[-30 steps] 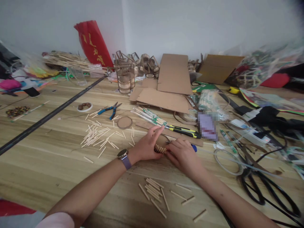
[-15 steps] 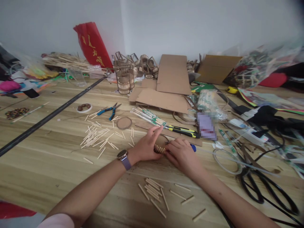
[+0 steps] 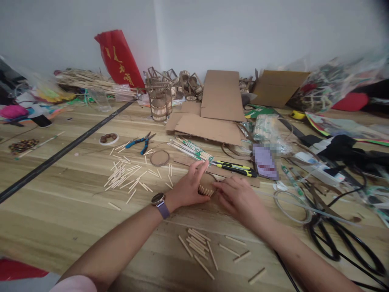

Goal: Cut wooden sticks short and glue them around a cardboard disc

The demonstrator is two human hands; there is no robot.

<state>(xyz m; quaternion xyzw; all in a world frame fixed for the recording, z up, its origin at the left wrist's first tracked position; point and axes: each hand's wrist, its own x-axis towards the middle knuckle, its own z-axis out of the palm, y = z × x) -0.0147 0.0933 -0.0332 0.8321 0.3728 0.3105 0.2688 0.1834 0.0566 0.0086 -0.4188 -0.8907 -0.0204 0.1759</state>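
My left hand (image 3: 190, 187) curls round a small round cardboard piece (image 3: 209, 180) with a row of short wooden sticks (image 3: 205, 190) standing along its near edge. Its thumb lies along the front of the row, and the index finger points upward. At the right end of the row is my right hand (image 3: 238, 196), its fingertips pinched together beside the piece; what they hold, if anything, is hidden. Below both hands lies a small pile of cut sticks (image 3: 196, 241). A larger scatter of sticks (image 3: 121, 175) is left of my left hand, near another cardboard disc (image 3: 159, 158).
Beyond my hands lie a yellow-black utility knife (image 3: 235, 167), packaged sticks (image 3: 190, 149) and cardboard sheets (image 3: 209, 127). Blue pliers (image 3: 141, 142) lie to the left. Large black scissors (image 3: 325, 235), a tape roll (image 3: 291, 207) and a power strip (image 3: 322, 166) are at right.
My right hand has drawn slightly right from the stick row, uncovering more of it. The blue object beside that hand is now hidden. My left hand keeps its hold.
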